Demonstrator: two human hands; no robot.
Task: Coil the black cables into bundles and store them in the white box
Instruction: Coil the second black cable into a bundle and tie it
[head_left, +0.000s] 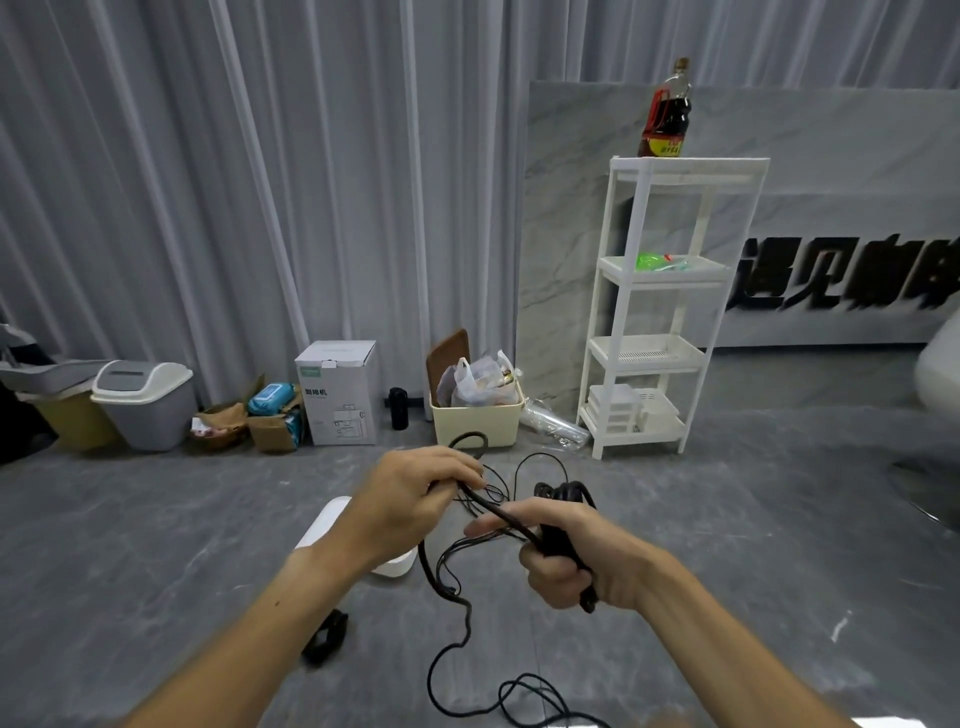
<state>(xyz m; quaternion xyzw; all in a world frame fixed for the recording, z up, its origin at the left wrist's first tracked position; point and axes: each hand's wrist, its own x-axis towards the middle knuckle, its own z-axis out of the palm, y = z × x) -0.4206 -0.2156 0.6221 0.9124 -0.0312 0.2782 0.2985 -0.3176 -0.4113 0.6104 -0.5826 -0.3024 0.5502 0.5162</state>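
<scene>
My right hand grips a folded bundle of black cable, its loops sticking out above the fist. My left hand pinches a thick strand of the same cable just left of it. Loose black cable hangs from both hands and trails in loops on the grey floor near the bottom edge. Thinner black wires lie tangled on the floor behind my hands. The white box sits on the floor below my left forearm, which hides most of it.
A small black object lies on the floor by my left arm. Along the curtain stand a grey bin, a cardboard box, a cream basket with bags and a white shelf rack.
</scene>
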